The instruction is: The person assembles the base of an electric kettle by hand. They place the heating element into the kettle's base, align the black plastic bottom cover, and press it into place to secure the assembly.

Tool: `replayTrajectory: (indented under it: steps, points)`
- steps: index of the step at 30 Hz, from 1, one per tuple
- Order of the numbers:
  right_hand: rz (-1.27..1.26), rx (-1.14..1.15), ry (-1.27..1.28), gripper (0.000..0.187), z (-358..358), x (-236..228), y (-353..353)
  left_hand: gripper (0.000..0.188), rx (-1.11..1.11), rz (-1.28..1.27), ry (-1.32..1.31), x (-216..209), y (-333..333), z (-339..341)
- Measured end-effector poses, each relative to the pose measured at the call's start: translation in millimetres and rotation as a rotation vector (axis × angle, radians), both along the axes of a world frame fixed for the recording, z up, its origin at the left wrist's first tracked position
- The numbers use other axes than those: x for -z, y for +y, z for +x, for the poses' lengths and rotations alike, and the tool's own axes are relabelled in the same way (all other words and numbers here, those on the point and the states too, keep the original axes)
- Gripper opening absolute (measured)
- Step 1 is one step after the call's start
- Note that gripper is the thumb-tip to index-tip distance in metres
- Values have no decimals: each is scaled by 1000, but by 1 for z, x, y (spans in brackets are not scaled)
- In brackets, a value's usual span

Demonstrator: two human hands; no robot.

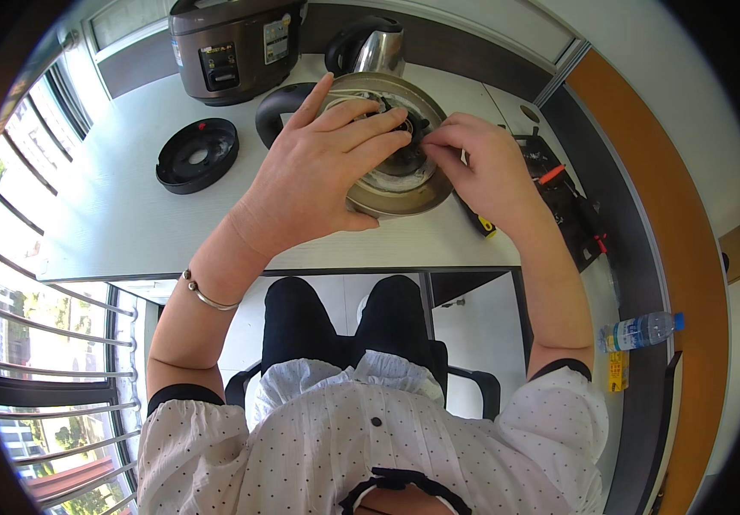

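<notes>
A round metal electric kettle (383, 204) lies bottom up on the table, its black handle (275, 116) sticking out to the left. Its underside is uncovered, with black parts and a pale wire inside. Across it rests my left hand (314, 163), fingers spread over the inner parts and thumb by the near rim. My right hand (486, 163) pinches at the right edge of the black centre part; what is between the fingertips is too small to make out. A black ring-shaped base cover (198, 155) lies to the left.
A brown rice cooker (237, 51) and a silver kettle (378, 50) stand at the back. A yellow-and-black tool handle (482, 225) lies right of the opened kettle. Farther right are a black tool case (550, 172) with red-handled tools and a water bottle (644, 331).
</notes>
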State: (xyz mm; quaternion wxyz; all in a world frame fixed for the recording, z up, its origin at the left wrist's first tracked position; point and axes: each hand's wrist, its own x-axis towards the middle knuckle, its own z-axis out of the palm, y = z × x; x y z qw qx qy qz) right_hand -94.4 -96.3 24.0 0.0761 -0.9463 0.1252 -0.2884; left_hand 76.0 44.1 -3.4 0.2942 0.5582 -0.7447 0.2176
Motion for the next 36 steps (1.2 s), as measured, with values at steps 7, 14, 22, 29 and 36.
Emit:
replayTrajectory:
  steps: [7,14,22,29,36]
  points:
    - [-83,7,-6,12,-4,2,3,82,-2,2,-3,0,0,0]
    - [-125,-16,9,15,-10,6,5,81,-13,-4,7,0,0,-2]
    - [-135,-64,50,16,-13,8,-5,81,-14,-6,-26,0,-3,-2]
    - [-58,-103,59,14,-10,-2,-18,84,-34,-42,-63,2,-6,0]
    - [122,-198,72,14,-7,-5,-27,82,-40,-45,-60,0,-6,0]
